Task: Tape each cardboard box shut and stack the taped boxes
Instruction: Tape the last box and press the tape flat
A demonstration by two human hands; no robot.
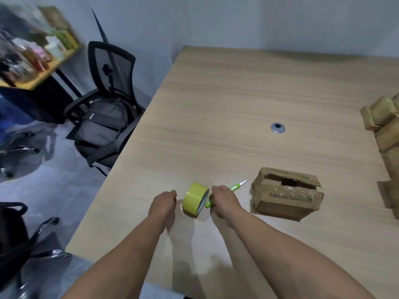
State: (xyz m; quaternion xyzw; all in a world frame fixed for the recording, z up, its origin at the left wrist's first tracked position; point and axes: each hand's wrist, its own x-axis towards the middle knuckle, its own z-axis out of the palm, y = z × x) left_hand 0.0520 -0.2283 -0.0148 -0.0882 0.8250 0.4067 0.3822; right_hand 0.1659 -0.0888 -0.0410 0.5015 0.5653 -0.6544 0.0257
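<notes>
clutching a green cutter (234,187), right grip (222,198) sits beside the tape roll (194,198); left grip (164,200) curled, hold unclear.

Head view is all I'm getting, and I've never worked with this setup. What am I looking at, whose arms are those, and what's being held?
There is no machine here. A person wears one camera on the head, looking forward and down, so the two bare arms are theirs. The right hand grips a green cutter with its blade out. The left hand is curled close beside a yellow-green tape roll, which stands on edge between the hands. Whether it pinches the tape end I cannot tell. On the wooden table, right of the hands, sits a cardboard box whose top flaps gape. More boxes are piled at the right edge. An office chair stands left of the table.
</notes>
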